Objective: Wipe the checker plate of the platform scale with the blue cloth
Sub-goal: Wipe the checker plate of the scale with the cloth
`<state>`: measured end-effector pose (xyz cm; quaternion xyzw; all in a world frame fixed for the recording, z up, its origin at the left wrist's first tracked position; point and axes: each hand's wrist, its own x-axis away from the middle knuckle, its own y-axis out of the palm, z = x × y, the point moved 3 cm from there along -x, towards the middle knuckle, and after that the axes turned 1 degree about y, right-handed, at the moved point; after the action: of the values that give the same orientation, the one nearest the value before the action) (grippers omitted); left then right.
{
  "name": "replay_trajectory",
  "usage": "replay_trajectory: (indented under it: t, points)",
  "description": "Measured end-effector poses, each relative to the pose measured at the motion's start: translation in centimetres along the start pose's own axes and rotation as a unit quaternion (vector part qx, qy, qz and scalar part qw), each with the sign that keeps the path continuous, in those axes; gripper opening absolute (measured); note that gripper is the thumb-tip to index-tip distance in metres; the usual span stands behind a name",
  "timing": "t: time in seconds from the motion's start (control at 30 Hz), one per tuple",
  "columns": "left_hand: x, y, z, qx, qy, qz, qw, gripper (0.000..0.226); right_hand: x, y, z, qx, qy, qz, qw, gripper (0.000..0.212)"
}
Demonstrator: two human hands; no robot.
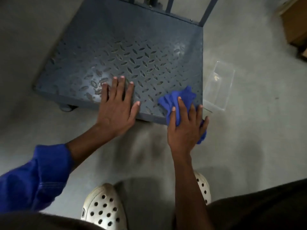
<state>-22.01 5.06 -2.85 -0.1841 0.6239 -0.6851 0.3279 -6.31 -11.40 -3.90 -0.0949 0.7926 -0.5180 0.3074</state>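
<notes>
The platform scale's grey-blue checker plate (132, 52) lies on the floor ahead of me, its raised diamond pattern worn and scuffed near the front left. My right hand (186, 128) presses the crumpled blue cloth (180, 98) onto the plate's front right corner, fingers spread over it, with part of the cloth hanging past the front edge. My left hand (117, 105) rests flat on the plate near the front edge, fingers apart and holding nothing.
A clear plastic container (219, 85) lies on the concrete floor just right of the scale. The scale's upright frame bars (207, 10) rise at the back. A cardboard box (295, 22) sits at the far right. My white perforated clogs (103, 206) stand in front.
</notes>
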Motion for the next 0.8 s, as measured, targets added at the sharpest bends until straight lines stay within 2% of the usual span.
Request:
replay_trajectory:
  t: [0.13, 0.23, 0.33, 0.53, 0.67, 0.8]
  points:
    - [-3.2, 0.0, 1.2, -0.019, 0.039, -0.103, 0.994, 0.090, -2.5, 0.1, 0.4, -0.003, 0.042, -0.061, 0.997, 0.052]
    - [-4.2, 0.3, 2.4, -0.053, 0.047, -0.141, 0.987, 0.089, -5.7, 0.6, 1.0, -0.018, 0.066, -0.140, 0.988, 0.055]
    - [-4.9, 0.6, 3.5, -0.077, 0.053, -0.138, 0.986, 0.091, -9.4, 1.4, 1.2, -0.085, 0.072, -0.192, 0.975, 0.059]
    - [-10.9, 1.7, 6.8, -0.035, 0.101, -0.135, 0.985, 0.093, -17.5, 4.4, 0.5, -0.147, 0.104, -0.218, 0.959, 0.059]
    - [-14.8, 2.7, 8.3, -0.005, 0.052, -0.126, 0.991, 0.092, -24.1, 8.1, -0.3, -0.156, 0.102, -0.205, 0.961, 0.059]
    - [-15.9, 3.1, 8.4, 0.007, 0.025, -0.107, 0.994, 0.092, -31.3, 11.5, -1.2, -0.159, 0.091, -0.227, 0.957, 0.061]
